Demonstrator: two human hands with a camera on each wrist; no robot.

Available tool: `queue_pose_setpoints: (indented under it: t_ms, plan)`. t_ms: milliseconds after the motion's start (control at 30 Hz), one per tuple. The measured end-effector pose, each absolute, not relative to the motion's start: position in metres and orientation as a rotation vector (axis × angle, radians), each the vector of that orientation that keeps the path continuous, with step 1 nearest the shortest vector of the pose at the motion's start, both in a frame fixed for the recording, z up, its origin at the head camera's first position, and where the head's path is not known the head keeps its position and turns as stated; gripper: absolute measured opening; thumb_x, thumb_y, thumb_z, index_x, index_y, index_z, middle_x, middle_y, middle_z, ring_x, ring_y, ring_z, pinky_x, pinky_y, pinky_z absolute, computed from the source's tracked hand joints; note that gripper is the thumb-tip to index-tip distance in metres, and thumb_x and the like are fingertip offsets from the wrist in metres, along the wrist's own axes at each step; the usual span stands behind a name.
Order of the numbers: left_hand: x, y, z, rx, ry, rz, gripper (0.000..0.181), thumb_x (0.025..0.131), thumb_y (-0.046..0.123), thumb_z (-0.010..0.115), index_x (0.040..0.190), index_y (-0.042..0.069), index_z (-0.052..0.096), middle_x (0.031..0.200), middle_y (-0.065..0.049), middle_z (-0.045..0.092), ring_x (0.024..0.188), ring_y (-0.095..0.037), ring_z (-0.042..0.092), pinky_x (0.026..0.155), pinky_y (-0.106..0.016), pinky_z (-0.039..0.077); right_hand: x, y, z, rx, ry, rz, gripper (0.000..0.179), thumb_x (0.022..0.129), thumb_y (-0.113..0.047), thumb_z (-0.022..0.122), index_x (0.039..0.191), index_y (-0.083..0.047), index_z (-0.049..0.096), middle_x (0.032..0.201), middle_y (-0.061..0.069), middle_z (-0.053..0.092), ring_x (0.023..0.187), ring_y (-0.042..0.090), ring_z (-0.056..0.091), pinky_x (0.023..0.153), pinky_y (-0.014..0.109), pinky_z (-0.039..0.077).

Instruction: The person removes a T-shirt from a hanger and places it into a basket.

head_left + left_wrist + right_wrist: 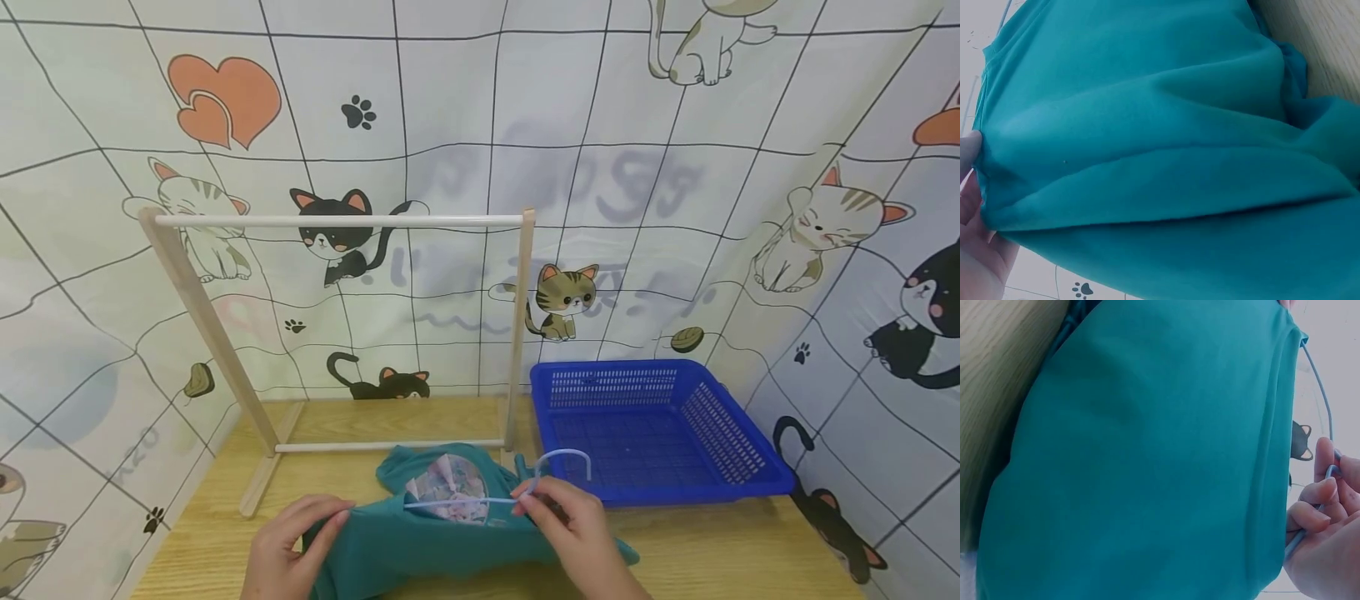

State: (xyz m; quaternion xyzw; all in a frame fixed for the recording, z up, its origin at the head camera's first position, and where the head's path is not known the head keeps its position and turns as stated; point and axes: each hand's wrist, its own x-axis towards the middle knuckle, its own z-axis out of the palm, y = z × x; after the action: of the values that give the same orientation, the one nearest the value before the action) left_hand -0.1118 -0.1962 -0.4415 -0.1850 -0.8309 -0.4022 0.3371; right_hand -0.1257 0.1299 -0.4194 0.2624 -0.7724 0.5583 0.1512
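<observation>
A teal shirt [450, 546] is held up by its upper edge just above the table, and a pale patterned patch [461, 475] shows behind that edge. At the shirt's left shoulder, my left hand [288, 542] pinches the fabric between thumb and fingers; the left wrist view shows the cloth [1147, 144] hanging in folds from it. My right hand [573, 533] grips a thin light-blue hanger [1319, 378] near the base of its hook [566, 452]. One arm of the hanger runs left across the opening, and its end is hidden in the teal fabric.
Behind the shirt stands a wooden rack with a white top rail [337, 221] and a lower bar [390, 447]. A blue plastic basket [660, 493] sits at the right on the wooden table [735, 550]. Cat-print cloth covers the walls around.
</observation>
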Motion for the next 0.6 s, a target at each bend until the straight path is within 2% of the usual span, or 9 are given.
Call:
queue_pose_setpoints:
  t_ms: [133, 267, 433, 600]
  plan:
    - [-0.113, -0.197, -0.443, -0.432, -2.176, -1.010, 0.029, 0.073, -0.007, 0.074, 0.092, 0.014, 0.073, 0.088, 0.007, 0.068, 0.086, 0.003, 0.061, 0.081, -0.008, 0.046, -0.131, 0.132, -0.424, 0.755, -2.174, 1.577, 0.021, 0.092, 0.002, 0.055, 0.091, -0.015, 0.066, 0.084, 0.002, 0.069, 0.069, 0.002, 0.058, 0.055, 0.022, 0.049]
    - [-0.114, -0.196, -0.444, -0.364, -2.182, -1.004, 0.027, 0.074, -0.005, 0.075, 0.092, 0.015, 0.074, 0.089, 0.009, 0.068, 0.087, 0.005, 0.060, 0.081, -0.008, 0.046, -0.134, 0.133, -0.427, 0.724, -2.160, 1.580, 0.019, 0.092, 0.001, 0.056, 0.089, -0.015, 0.066, 0.083, 0.000, 0.068, 0.069, 0.005, 0.060, 0.055, 0.022, 0.048]
    - [-0.113, -0.193, -0.444, -0.270, -2.167, -1.017, 0.028, 0.072, -0.006, 0.076, 0.090, 0.015, 0.074, 0.087, 0.007, 0.069, 0.085, 0.005, 0.059, 0.079, -0.007, 0.046, -0.138, 0.137, -0.431, 0.721, -2.130, 1.565, 0.017, 0.091, 0.002, 0.056, 0.092, -0.010, 0.067, 0.081, 0.002, 0.068, 0.071, 0.007, 0.062, 0.056, 0.022, 0.048]
    - [-0.114, -0.191, -0.442, -0.150, -2.208, -0.985, 0.026, 0.074, -0.004, 0.075, 0.089, 0.017, 0.074, 0.087, 0.008, 0.068, 0.083, 0.006, 0.058, 0.080, -0.008, 0.046, -0.140, 0.141, -0.434, 0.669, -2.133, 1.529, 0.021, 0.091, 0.004, 0.056, 0.095, -0.013, 0.067, 0.079, 0.002, 0.068, 0.066, 0.003, 0.059, 0.052, 0.021, 0.046]
